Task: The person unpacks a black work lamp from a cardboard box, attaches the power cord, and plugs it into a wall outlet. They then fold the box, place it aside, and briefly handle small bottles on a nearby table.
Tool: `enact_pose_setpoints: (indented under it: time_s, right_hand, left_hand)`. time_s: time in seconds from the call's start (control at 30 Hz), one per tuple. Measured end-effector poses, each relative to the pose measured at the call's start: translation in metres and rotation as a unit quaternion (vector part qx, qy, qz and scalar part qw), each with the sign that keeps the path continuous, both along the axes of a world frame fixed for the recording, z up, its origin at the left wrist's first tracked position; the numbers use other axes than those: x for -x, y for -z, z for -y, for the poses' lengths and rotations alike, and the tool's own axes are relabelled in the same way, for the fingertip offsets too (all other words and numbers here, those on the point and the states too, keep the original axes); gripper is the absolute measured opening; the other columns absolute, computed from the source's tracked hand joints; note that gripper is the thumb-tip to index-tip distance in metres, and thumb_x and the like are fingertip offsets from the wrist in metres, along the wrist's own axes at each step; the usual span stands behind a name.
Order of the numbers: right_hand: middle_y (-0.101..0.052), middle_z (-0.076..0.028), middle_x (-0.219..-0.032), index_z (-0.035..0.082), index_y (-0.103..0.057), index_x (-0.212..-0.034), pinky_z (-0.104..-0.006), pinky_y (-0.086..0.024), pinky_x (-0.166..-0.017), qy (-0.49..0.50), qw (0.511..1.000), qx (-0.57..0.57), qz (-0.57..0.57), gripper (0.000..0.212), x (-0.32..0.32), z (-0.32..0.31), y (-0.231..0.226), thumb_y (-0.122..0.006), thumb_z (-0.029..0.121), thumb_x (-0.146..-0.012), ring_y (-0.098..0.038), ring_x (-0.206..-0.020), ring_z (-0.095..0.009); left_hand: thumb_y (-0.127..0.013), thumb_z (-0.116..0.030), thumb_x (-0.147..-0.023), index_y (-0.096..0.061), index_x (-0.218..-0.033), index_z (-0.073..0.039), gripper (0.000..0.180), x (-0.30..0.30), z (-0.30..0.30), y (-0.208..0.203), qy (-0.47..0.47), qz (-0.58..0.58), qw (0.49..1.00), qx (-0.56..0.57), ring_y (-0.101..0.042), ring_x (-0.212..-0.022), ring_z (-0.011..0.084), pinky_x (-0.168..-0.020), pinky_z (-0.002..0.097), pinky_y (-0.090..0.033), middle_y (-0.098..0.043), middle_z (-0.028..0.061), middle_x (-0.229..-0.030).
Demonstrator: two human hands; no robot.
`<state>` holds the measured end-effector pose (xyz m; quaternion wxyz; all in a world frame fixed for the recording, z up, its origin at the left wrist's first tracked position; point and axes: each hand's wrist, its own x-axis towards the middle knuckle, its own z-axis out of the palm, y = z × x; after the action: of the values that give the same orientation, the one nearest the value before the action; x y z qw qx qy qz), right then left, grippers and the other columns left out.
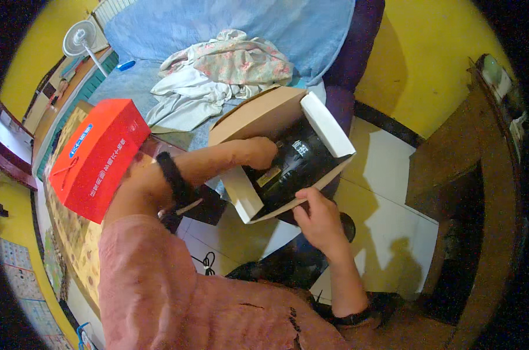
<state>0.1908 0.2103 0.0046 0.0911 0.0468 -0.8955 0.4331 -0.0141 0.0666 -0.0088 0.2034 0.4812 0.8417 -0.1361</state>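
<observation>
Head view. Open cardboard box (pixel 264 116) at centre frame, brown outside, flaps spread, white foam inserts (pixel 328 125) at its 3 o'clock and 7 o'clock sides. Inside sits a glossy black appliance (pixel 302 160) with a small gold label patch on its 8 o'clock side and pale markings on top.

Left hand (pixel 259 153) reaches into the box from 9 o'clock, fingers curled against the appliance; whether it actually grips cannot be told. Dark band on that wrist.

Right hand (pixel 318 219) at the box's 6 o'clock, fingers pinching the lower flap edge.

Red rectangular package (pixel 98 157) at 9 o'clock of the box, with a blue oval label and white print, standing on a patterned yellow bench (pixel 72 233).

Crumpled floral cloth (pixel 217 76) on a blue bed (pixel 276 29) at 12 o'clock. White fan (pixel 80 39) at far 10 o'clock.
</observation>
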Motion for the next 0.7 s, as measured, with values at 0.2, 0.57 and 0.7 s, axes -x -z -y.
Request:
enact_pose_setpoints:
  time_s: [0.2, 0.57, 0.7]
  right_hand:
    - [-0.060, -0.018, -0.090, 0.005, -0.049, -0.096, -0.0446, -0.047, -0.068, 0.003, 1.000, -0.009, 0.001, 0.028, -0.015, -0.010, 0.006, -0.061, 0.020, -0.077, -0.059, -0.079, -0.036]
    - [-0.061, -0.016, -0.090, 0.004, -0.049, -0.097, -0.0421, -0.047, -0.067, 0.042, 0.998, -0.048, -0.011, 0.032, -0.008, 0.001, 0.006, -0.063, 0.022, -0.076, -0.059, -0.080, -0.035]
    - [-0.061, -0.017, -0.082, 0.005, -0.048, -0.100, -0.0441, -0.048, -0.063, 0.058, 0.997, -0.035, -0.046, 0.033, -0.003, 0.001, 0.001, -0.063, 0.023, -0.076, -0.060, -0.073, -0.036]
  left_hand:
    - [-0.051, -0.011, -0.069, -0.063, -0.084, 0.003, 0.024, 0.059, -0.002, 0.092, -0.072, 0.110, 0.986, -0.105, -0.060, -0.079, 0.0361, -0.070, 0.0427, -0.047, -0.064, 0.0192, -0.084]
    - [-0.061, -0.017, -0.067, -0.059, -0.092, 0.003, 0.032, 0.016, -0.025, 0.014, -0.278, 0.135, 0.932, -0.189, -0.059, -0.079, 0.0278, -0.070, 0.0411, -0.047, -0.062, 0.0164, -0.089]
    - [-0.067, -0.026, -0.069, -0.056, -0.094, 0.000, 0.037, -0.008, -0.035, -0.032, -0.181, 0.116, 0.959, -0.187, -0.058, -0.086, 0.0339, -0.076, 0.0410, -0.046, -0.061, 0.0198, -0.084]
